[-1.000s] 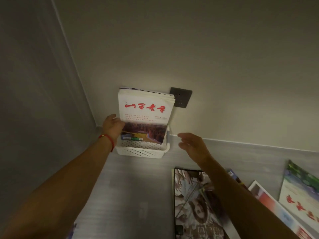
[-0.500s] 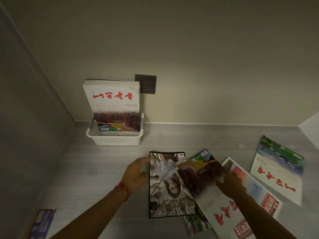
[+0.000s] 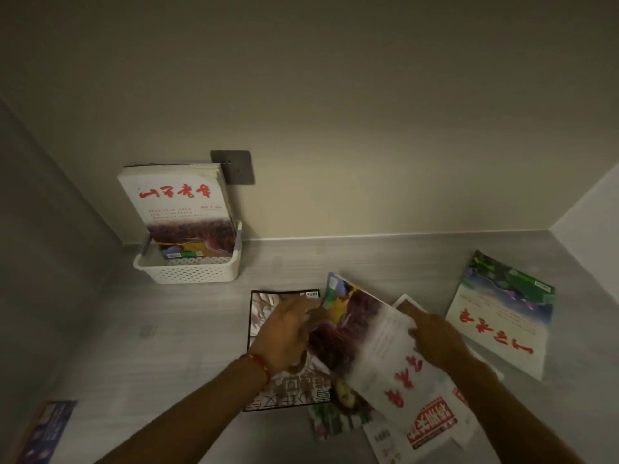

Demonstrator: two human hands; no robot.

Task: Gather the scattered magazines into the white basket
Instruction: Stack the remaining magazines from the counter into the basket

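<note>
Both hands have closed in on the magazine (image 3: pixel 371 333) since a moment ago: left hand (image 3: pixel 284 333) grips its left edge, right hand (image 3: pixel 435 343) its right, fingers curled, lifting it near the basket (image 3: pixel 191 272) on the tabletop (image 3: pixel 167 346).

Both forearms reached forward, hands close together. Left hand (image 3: pixel 284 333) fingers curled, gripping. Right hand (image 3: pixel 437 341) likewise gripped, knuckles up.

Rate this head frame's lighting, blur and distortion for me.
Head view: dim, warm light; motion blur smears both hands, left and right, and the red-titled white magazine they lift; the white perforated plastic basket stays fairly sharp; wide-angle distortion bends the wall corners.
</note>
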